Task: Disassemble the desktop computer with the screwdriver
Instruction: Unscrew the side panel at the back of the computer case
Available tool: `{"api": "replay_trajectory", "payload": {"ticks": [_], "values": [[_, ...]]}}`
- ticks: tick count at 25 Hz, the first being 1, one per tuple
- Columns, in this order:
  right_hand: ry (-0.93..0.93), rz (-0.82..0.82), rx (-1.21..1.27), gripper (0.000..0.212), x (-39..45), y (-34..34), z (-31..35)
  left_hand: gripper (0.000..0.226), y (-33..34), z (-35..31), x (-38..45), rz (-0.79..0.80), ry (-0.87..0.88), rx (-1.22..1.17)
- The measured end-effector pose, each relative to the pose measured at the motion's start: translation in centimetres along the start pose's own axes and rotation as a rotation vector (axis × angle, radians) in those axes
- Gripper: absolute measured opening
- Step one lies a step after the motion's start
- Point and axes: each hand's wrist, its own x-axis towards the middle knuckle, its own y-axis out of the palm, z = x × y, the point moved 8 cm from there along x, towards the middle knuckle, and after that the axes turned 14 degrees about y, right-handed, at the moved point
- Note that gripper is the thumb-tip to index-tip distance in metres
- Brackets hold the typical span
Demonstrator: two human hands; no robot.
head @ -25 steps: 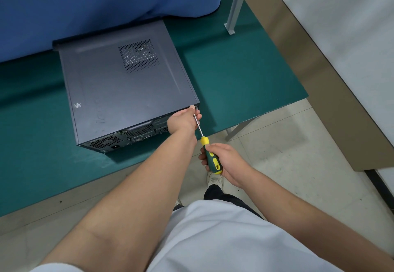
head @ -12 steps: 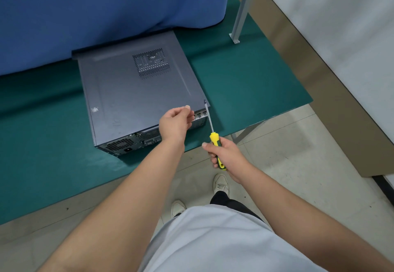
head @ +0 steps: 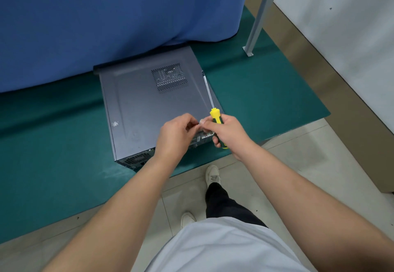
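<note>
A grey desktop computer case (head: 149, 105) lies on its side on the green mat, its rear panel facing me. My right hand (head: 228, 132) grips the yellow-and-green screwdriver (head: 215, 116) by the handle, with the metal shaft pointing up and away over the case's right edge. My left hand (head: 177, 132) hovers over the case's near right corner, fingers curled, its fingertips meeting those of my right hand around something small and pale that I cannot make out clearly.
The green mat (head: 53, 165) covers the workbench, whose near edge runs diagonally above the tiled floor. A blue cloth (head: 106, 16) hangs behind the case. A metal post (head: 260, 13) stands on the mat at the back right. My shoes (head: 211, 175) are below.
The screwdriver tip has left the case's rear corner and now points upward. My two hands have come together above that corner, fingertips touching.
</note>
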Motion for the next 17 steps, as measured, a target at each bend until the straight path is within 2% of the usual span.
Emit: {"api": "replay_trajectory", "payload": {"ticks": [4, 7, 10, 12, 14, 17], "values": [[0.008, 0.014, -0.115, 0.024, 3.7, -1.1, 2.7, 0.011, 0.4, 0.6, 4.7, 0.119, 0.149, 0.131], [0.083, 0.039, -0.078, 0.012, 7.0, -2.1, 4.6, 0.017, 1.4, 0.5, 8.8, 0.172, 0.25, 0.167], [0.088, 0.025, -0.073, 0.002, 11.0, -3.9, 7.3, 0.02, 2.8, 1.8, 13.4, 0.186, 0.305, 0.202], [0.068, -0.031, -0.071, 0.003, 14.1, -6.1, 9.2, 0.017, 2.9, 4.0, 16.8, 0.161, 0.342, 0.301], [0.06, -0.094, -0.073, 0.004, 18.0, -8.5, 11.1, 0.022, 2.8, 7.2, 20.6, 0.157, 0.326, 0.397], [0.056, -0.161, -0.13, 0.002, 24.8, -10.5, 13.4, 0.038, 2.5, 12.2, 24.9, 0.155, 0.138, 0.478]]}}
